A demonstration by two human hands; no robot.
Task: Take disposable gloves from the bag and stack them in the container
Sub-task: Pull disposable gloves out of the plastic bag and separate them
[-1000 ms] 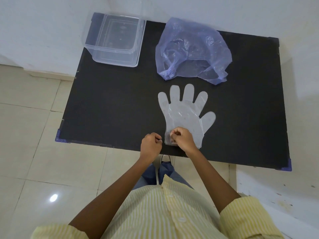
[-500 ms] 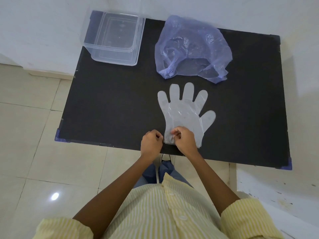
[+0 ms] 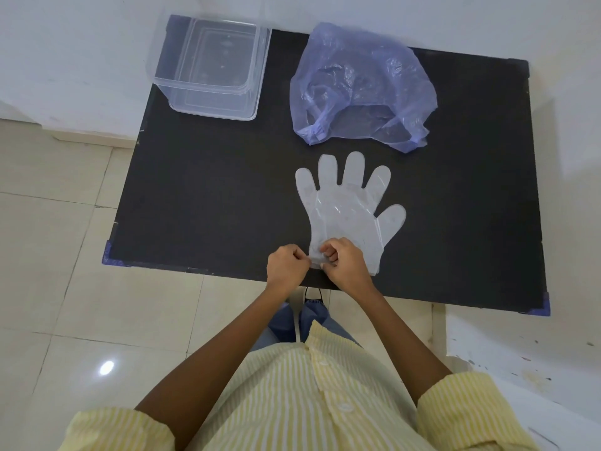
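- Black surface point(image 3: 211, 206) fills a corner between white walls point(image 3: 81, 43), with a pale tiled floor point(image 3: 48, 255) below it.
- At the near edge of the surface, the left hand point(image 3: 286, 266) has its fingers curled and pinches the left corner of the cuff of a glove point(image 3: 344, 209).
- Just beside it, almost touching, the right hand point(image 3: 344, 266) also has curled fingers. It pinches the same cuff a bit more to the right and hides part of it.
- See-through and thin, the glove lies flat on the surface. Its fingers are spread and point away from the person, and its thumb sticks out to the right. Only the cuff end is crumpled, between the two hands.
- Past the glove's fingertips lies a thin bluish-purple bag point(image 3: 361, 89). It is near the glove but not touching it, all crinkled, with its open side facing the person.
- Left of the bag, at the far left corner of the surface, sits a clear plastic container point(image 3: 211, 66), upright and well apart from the glove.
- Closest to the camera is a yellow striped shirt point(image 3: 309, 402) with its sleeves pushed up.
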